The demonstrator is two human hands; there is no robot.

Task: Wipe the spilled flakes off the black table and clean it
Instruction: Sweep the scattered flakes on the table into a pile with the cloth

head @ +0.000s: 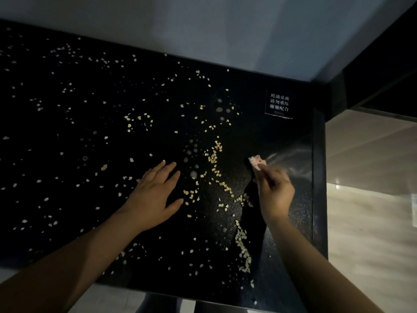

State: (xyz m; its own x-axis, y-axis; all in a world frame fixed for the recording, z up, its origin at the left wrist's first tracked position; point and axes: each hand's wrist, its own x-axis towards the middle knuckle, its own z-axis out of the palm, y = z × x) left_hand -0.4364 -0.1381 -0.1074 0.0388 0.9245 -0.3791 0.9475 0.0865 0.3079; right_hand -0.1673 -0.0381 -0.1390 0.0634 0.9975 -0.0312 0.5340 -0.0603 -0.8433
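Pale yellow flakes (213, 158) lie scattered over most of the black glossy table (90, 132), thickest in a line running down the right side toward the front edge. My left hand (153, 195) rests flat on the table with fingers spread, among the flakes. My right hand (274, 190) pinches a small pinkish cloth (256, 162) against the table near the right edge. A wet, smeared streak (291, 158) runs from the cloth to the right.
A small sign with white characters (279, 104) sits at the table's back right corner. A grey wall (203, 30) runs behind the table. Light floor tiles (370, 199) lie past the right edge, and the front edge is close below my forearms.
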